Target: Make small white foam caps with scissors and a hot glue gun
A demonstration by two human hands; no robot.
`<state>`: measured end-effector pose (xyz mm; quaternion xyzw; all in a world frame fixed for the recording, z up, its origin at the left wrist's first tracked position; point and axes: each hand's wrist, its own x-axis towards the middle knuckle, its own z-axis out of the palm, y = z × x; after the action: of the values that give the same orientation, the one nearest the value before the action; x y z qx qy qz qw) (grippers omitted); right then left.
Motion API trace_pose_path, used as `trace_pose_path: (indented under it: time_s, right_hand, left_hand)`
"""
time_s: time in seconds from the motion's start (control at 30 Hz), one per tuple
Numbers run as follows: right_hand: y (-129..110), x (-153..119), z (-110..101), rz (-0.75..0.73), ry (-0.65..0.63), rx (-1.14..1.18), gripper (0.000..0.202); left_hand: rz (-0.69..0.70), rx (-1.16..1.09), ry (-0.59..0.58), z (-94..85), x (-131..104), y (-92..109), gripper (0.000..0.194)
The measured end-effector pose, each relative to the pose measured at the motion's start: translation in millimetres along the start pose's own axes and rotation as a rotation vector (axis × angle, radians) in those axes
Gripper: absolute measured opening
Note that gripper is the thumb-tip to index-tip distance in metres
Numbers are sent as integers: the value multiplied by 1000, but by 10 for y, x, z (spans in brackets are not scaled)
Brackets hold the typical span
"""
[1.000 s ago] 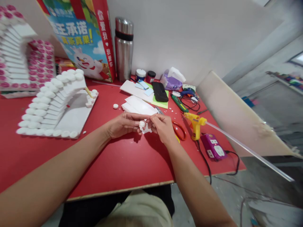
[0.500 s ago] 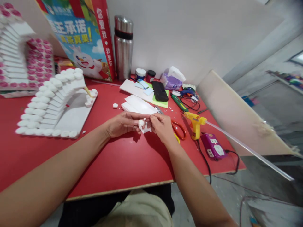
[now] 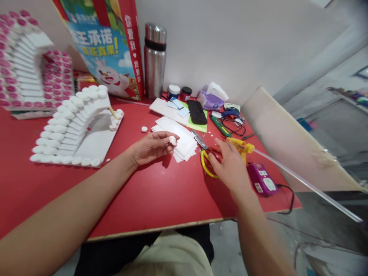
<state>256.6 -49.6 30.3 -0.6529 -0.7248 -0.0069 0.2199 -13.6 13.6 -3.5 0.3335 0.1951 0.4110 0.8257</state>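
Note:
A small white rolled piece (image 3: pixel 173 140) is pinched between the thumb and fingers of my left hand (image 3: pixel 153 147), above the table. Just behind it lie white paper sheets (image 3: pixel 185 140). My right hand (image 3: pixel 230 165) is open, fingers apart and empty, over the handles of the scissors (image 3: pixel 207 166), which have one yellow and one red loop. Close by its fingertips is the yellow glue gun (image 3: pixel 240 145), a long clear glue stick (image 3: pixel 304 184) jutting from its back. The hand hides part of the gun and of the scissors; whether it touches either I cannot tell.
A white stair model (image 3: pixel 71 132) edged with round white pieces stands left, a pink-and-white one (image 3: pixel 25 73) behind it. Along the back are a steel flask (image 3: pixel 155 61), paint jars, tissues (image 3: pixel 211 99) and a green cutter (image 3: pixel 220 126). A purple power box (image 3: pixel 263 180) sits right.
My right hand has left the white piece and moved right, opening over the scissors beside the glue gun. The left hand keeps the white piece. The view has shifted slightly.

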Motion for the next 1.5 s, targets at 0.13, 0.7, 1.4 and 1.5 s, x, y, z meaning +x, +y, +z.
trace_pose_path:
  time_s: [0.13, 0.7, 1.4, 1.5]
  right_hand:
    - [75, -44, -37, 6, -308, -276, 54]
    - [46, -11, -134, 214, -471, -302, 42]
    - [-519, -149, -54, 30, -373, 294, 65]
    - [-562, -129, -37, -9, -373, 256, 63]
  left_hand:
    - [-21, 25, 6, 0, 3, -8, 24]
    - [-37, -31, 115, 79, -10, -3, 23]
    - [153, 56, 221, 147, 31, -72, 30]
    - [174, 70, 248, 146, 31, -89, 30]
